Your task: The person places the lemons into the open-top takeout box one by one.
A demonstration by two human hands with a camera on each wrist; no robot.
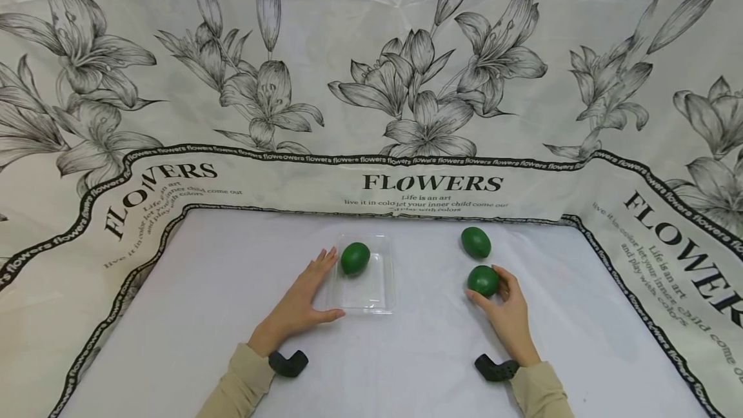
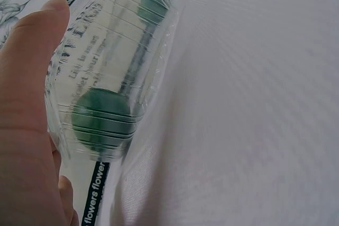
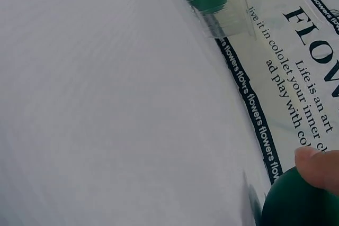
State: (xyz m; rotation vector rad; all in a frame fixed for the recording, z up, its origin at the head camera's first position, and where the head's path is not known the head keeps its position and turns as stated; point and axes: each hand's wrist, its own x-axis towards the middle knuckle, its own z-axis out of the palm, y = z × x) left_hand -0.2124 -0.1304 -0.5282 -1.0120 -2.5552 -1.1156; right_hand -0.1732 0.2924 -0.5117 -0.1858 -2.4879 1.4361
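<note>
Right grip (image 1: 505, 311), head view: fingers and thumb are curled round a smooth, green, egg-shaped object (image 1: 483, 281), low at the right-hand part of the white cloth-covered surface (image 1: 429, 353). Just beyond it lies a second green egg-shaped object (image 1: 476, 242), untouched by either hand. Left grip (image 1: 304, 298) is spread wide, fingers extended along the left side of a clear plastic rectangular tray (image 1: 374, 307), thumb at the near left corner. A third green egg-shaped object (image 1: 355, 258) sits inside the tray, in its far left part. Each wrist carries a black device (image 1: 288, 364) beside a beige sleeve (image 1: 244, 376). Beyond the surface stands a white fabric backdrop (image 1: 371, 121), printed with black line-drawn lilies and the word FLOWERS.

Left wrist view: the thumb (image 2: 29, 72) lies extended beside the tray. Green shows through the clear plastic near its lower end and, smaller, near its upper end; a further green piece is cut by the top edge.

Right wrist view: one fingertip rests on the held object, cut by the lower right corner. The tray, with green inside, appears at the top, well apart from it.
</note>
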